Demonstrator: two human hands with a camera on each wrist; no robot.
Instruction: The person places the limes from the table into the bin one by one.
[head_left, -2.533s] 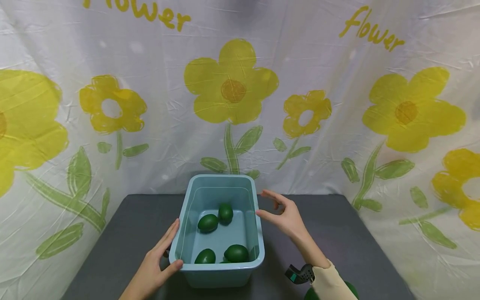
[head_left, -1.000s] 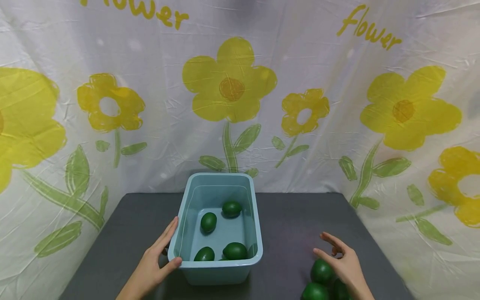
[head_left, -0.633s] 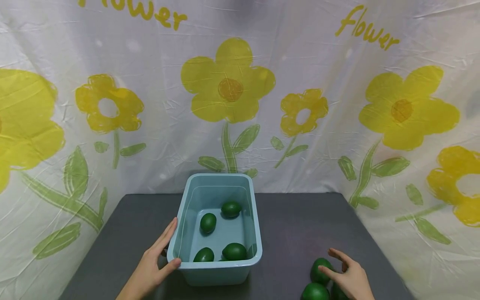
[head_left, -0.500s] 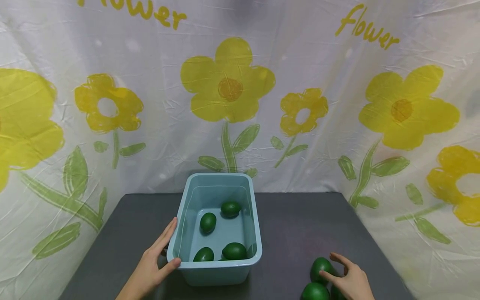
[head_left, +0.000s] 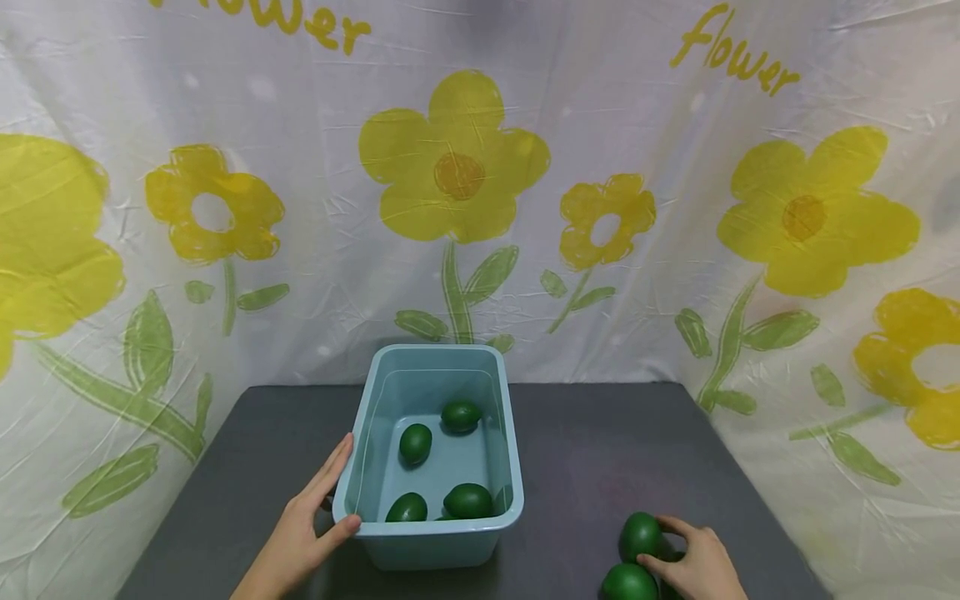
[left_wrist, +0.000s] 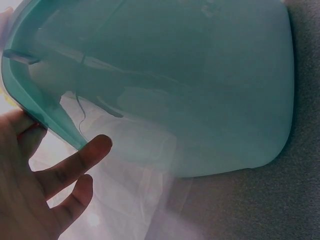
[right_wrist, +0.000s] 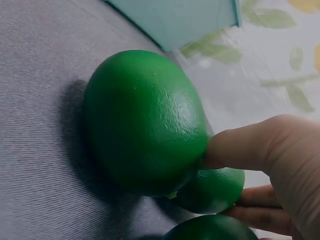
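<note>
Green and glossy, the avocado (head_left: 640, 535) under our right hand (head_left: 697, 565) lies on the dark grey table (head_left: 600, 450), near its front right corner and well apart from the bin. Our thumb presses against its near side and our fingers curl around it; the wrist view shows the thumb tip (right_wrist: 240, 147) touching the avocado (right_wrist: 145, 122) while it rests on the tabletop (right_wrist: 35, 125). We see a second avocado (head_left: 628, 582) just beside it toward the front edge, and the wrist view shows more green fruit (right_wrist: 212, 190) tucked under our fingers, though we cannot tell how many lie there.

Our left hand (head_left: 303, 529) holds the near left corner of the pale blue plastic bin (head_left: 427, 546), thumb hooked over the rim and fingers laid straight along the outer wall. From the left wrist we see the rim (left_wrist: 40, 115) wedged between thumb and fingers (left_wrist: 75, 162).

Inside the bin lie four avocados: two toward the back (head_left: 461, 415) (head_left: 415, 442) and two against the front wall (head_left: 468, 501) (head_left: 407, 507). A white cloth printed with yellow flowers (head_left: 453, 171) hangs behind the table.
</note>
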